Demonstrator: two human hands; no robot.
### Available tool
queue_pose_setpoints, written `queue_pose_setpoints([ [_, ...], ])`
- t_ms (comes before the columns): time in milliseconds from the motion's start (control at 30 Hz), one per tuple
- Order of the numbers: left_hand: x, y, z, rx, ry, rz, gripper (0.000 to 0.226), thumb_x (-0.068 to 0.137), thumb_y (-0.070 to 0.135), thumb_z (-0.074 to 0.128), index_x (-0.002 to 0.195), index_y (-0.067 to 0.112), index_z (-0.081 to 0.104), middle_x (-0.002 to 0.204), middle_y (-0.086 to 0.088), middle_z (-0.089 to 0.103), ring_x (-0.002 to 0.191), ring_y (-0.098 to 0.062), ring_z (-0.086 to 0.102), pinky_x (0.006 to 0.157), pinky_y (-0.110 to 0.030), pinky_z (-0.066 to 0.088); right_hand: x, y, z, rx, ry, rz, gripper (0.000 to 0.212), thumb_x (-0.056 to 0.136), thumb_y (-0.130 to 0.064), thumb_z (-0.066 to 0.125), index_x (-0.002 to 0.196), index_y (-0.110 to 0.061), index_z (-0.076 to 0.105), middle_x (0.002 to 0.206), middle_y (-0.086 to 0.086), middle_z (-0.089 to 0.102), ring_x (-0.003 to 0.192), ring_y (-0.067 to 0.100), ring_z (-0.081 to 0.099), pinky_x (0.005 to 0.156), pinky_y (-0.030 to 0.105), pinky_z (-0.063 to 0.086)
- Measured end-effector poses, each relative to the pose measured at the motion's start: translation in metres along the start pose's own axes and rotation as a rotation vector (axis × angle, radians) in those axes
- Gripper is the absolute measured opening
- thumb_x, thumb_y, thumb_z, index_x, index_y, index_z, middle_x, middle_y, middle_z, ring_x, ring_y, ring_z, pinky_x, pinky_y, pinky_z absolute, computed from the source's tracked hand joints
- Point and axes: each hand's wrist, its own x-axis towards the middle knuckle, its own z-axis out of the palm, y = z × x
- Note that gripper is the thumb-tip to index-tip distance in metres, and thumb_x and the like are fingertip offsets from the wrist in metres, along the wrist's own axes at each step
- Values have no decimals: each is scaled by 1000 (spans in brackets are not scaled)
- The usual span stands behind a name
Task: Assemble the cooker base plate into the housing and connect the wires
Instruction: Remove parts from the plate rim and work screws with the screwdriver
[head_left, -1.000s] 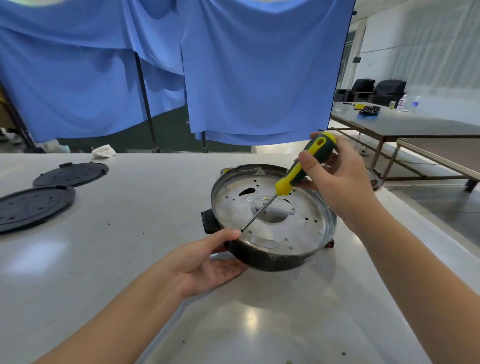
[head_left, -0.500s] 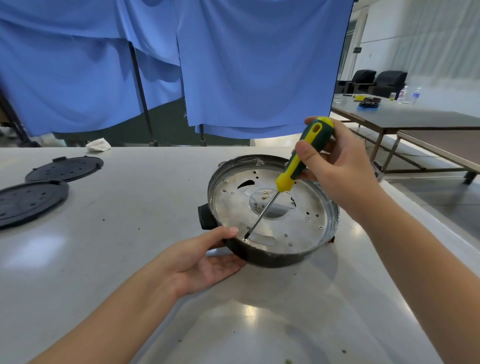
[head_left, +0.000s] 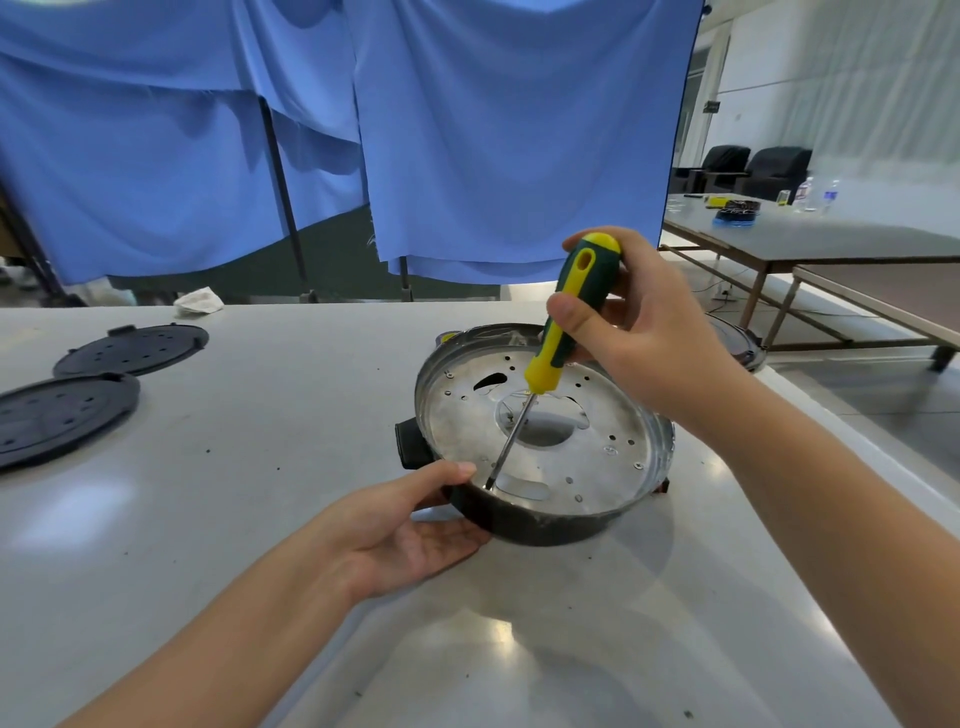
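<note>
Cooker base plate, a shiny round perforated metal disc with a large central opening, sits seated inside the dark round housing, which rests on the pale grey worktable. The step in hand looks like fastening the plate down: the right hand curls its thumb and fingers round the green-and-yellow handle of a screwdriver, whose thin steel shaft slants down to the plate's near-left edge, just inside the housing rim. Whether a screw sits under the tip is too small to tell. The left hand steadies the housing from its near-left side, thumb laid over the rim beside the tip and fingers loosely spread underneath against the wall, so the tip works very close to that thumb.

The next move calls, I judge, for keeping the driver square on the fastener with steady downward pressure while turning, and for the left hand to hold the housing from spinning. A slip could run the tip into the thumb. No wires show clearly, so the connecting seems not yet reached.

Left of the housing, well apart, lie two flat black round perforated covers, one partly behind the other. Beyond them lies a crumpled white cloth, with blue fabric drapes hanging behind the housing. Nothing stands between the hands and the work.
</note>
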Motion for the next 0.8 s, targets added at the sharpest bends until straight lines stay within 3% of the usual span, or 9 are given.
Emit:
queue_pose_setpoints([
  [200,-1,-1,-1,3,-14,14,63,49,5,81,108,-1,59,118,-35,61,97,-43,67,78,-45,60,0,4,-1,25,-4,36,37,87,-21,67,118,-19,47,91,-1,52,89,26,67,68,37,61],
  [400,-2,-1,-1,10,-20,15,66,48,5,81,110,0,59,116,-35,62,103,-42,66,75,-46,60,2,2,0,-5,-9,35,41,85,-23,69,118,-21,45,90,-1,52,87,27,67,66,32,61],
  [533,0,-1,-1,8,-3,9,61,51,5,81,108,-1,58,112,-35,63,94,-43,68,76,-45,59,1,-9,-1,-259,-33,-67,47,81,-39,72,118,-35,42,88,-12,50,81,13,63,71,28,59],
  [667,3,0,-1,21,18,0,61,53,7,81,109,-1,58,109,-36,64,100,-43,67,87,-44,55,6,-31,3,-511,-89,-240,45,77,-52,70,105,-28,46,74,-6,54,65,15,56,60,28,52],
  [800,4,0,-3,14,6,4,63,50,5,82,107,-2,59,110,-36,64,103,-44,66,92,-44,52,13,-49,11,-611,-227,-270,43,80,-50,68,106,-25,46,78,1,59,66,15,56,65,34,51],
])
